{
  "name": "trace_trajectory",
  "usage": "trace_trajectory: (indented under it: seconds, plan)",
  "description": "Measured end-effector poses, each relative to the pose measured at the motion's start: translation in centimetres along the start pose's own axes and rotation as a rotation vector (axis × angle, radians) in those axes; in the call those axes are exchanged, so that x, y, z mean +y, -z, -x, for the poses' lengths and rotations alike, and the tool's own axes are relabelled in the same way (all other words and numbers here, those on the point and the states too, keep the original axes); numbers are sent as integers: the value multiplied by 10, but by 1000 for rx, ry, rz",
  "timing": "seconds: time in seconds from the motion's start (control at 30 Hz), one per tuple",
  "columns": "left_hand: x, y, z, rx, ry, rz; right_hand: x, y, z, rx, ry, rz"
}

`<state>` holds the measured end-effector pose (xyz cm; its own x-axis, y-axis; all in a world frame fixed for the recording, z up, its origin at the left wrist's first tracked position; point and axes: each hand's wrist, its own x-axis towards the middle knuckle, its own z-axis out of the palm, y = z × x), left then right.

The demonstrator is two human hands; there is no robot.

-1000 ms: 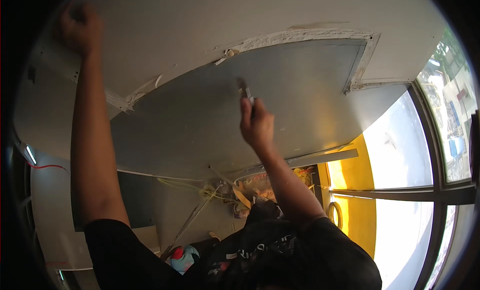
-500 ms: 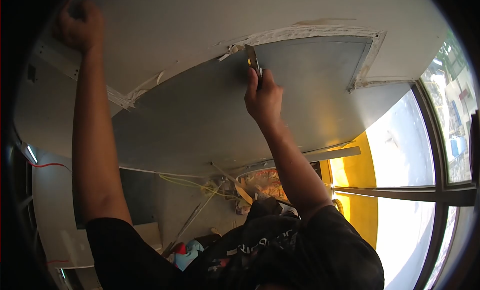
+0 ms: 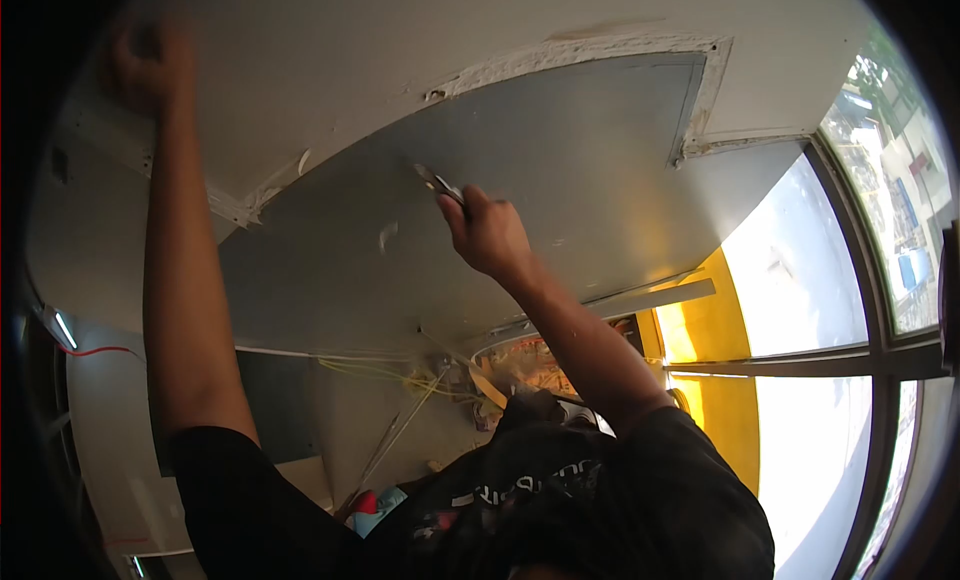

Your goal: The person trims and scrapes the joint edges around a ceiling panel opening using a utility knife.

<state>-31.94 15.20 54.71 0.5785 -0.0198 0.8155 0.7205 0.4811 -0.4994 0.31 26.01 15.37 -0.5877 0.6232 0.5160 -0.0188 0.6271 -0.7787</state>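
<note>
Right hand (image 3: pixel 490 235) is closed around the knife (image 3: pixel 440 185) mid-frame, blade poking out past my fingers toward the upper left, I guess so the tip leads and my knuckles sit behind it. It's over the grey panel (image 3: pixel 600 160), with a gap showing between it and the rough white edge (image 3: pixel 560 55) higher in the frame. Left hand (image 3: pixel 150 75) is way up in the upper left, fingers curled, probably to steady me. Too dark and blurry there to tell if it's gripping anything. Pale blurry scrap (image 3: pixel 388 237) below the blade too; can't tell if it's stuck or loose.
</note>
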Motion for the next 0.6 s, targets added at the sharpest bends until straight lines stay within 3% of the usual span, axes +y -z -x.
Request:
trace_trajectory:
  seconds: [0.07, 0.17, 0.3, 0.6]
  plan:
    - [11, 2, -2, 16, 46, 24, 3, 11, 7, 171, -105, -105]
    - [11, 8, 3, 40, 68, 78, 4, 17, -12, 328, -73, -139]
    - [7, 1, 1, 49, 25, -6, 2, 13, -35, 384, 32, -113]
    - [-5, 2, 0, 85, -24, -77, -1, -2, -42, 441, -28, -40]
